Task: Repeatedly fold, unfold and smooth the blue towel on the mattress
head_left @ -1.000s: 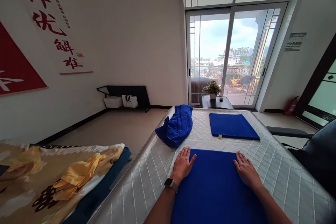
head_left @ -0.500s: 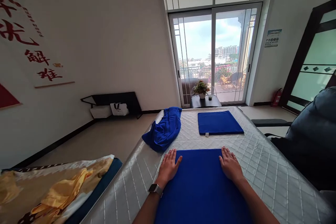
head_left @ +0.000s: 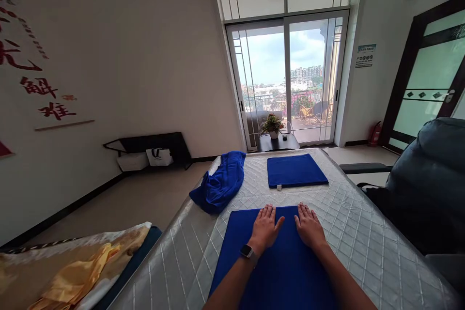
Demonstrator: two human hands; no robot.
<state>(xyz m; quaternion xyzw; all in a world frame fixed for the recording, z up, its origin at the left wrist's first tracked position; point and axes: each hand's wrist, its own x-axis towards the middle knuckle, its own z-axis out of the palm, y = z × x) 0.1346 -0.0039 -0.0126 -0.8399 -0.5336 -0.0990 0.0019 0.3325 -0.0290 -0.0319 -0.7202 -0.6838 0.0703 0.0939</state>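
Head view, on the quilted mattress (head_left: 345,218) | left hand (head_left: 266,227): flat, fingers together, thumb spread, on the near blue cloth (head_left: 283,271) | right hand (head_left: 309,225): likewise flat, near its right edge | crumpled blue cloth (head_left: 221,181) beyond, to the left

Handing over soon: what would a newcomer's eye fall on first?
Probably the flat blue cloth on the silvery mattress, under the left hand and right hand. Beyond it lie a crumpled blue cloth, to the left, and a blue rectangle; behind them, the bright glass door.
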